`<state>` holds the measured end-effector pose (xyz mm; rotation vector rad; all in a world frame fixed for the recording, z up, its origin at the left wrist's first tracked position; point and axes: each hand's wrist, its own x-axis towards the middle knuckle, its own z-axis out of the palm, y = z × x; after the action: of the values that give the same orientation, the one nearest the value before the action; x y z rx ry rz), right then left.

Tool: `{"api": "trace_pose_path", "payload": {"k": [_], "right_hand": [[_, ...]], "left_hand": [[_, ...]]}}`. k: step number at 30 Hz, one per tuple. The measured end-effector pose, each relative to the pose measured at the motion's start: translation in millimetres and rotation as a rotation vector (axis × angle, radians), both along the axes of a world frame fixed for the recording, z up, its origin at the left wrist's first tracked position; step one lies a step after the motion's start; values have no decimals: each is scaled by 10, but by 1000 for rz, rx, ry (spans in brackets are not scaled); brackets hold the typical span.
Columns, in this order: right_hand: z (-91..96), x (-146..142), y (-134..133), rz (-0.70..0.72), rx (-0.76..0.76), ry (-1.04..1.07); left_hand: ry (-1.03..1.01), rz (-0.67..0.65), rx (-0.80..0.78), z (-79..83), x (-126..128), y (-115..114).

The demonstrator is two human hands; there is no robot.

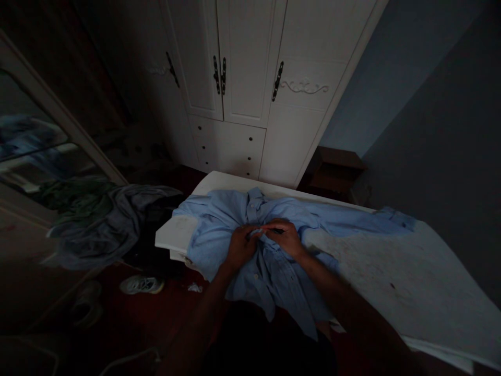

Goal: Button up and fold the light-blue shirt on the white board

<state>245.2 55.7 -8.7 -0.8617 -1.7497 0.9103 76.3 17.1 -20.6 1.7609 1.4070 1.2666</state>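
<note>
A light blue button-up shirt [219, 230] lies spread over a white board, its collar toward the far side and one sleeve stretched out to the right. My left hand [243, 244] pinches the front of the shirt near its middle. Close against it, my right hand [285, 237] has its fingers closed on the same part of the front. The fingertips of both hands meet there, and the cloth gathers in folds around them. Below my hands the shirt's lower front hangs over the near edge. Whatever small part sits between the fingertips is hidden.
The white board [376, 271] extends right, with a small dark mark on it. Piled clothes [105, 224] lie at the left beside a mirror [35, 136]. A shoe [141, 284] rests on the red floor. Behind stand a white wardrobe [242, 68] and a brown nightstand [338, 164].
</note>
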Motion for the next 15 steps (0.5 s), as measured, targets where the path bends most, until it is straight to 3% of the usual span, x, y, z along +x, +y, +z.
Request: {"api": "trace_pose_path", "payload": {"k": [9,15], "right_hand": [[-5,-26,2,-4,-452,124],[50,-13,26,55,-527,118]], "left_hand": [[-95,24,-1,55,-7,-32],[-171,29,-65,73,-19,-41]]}}
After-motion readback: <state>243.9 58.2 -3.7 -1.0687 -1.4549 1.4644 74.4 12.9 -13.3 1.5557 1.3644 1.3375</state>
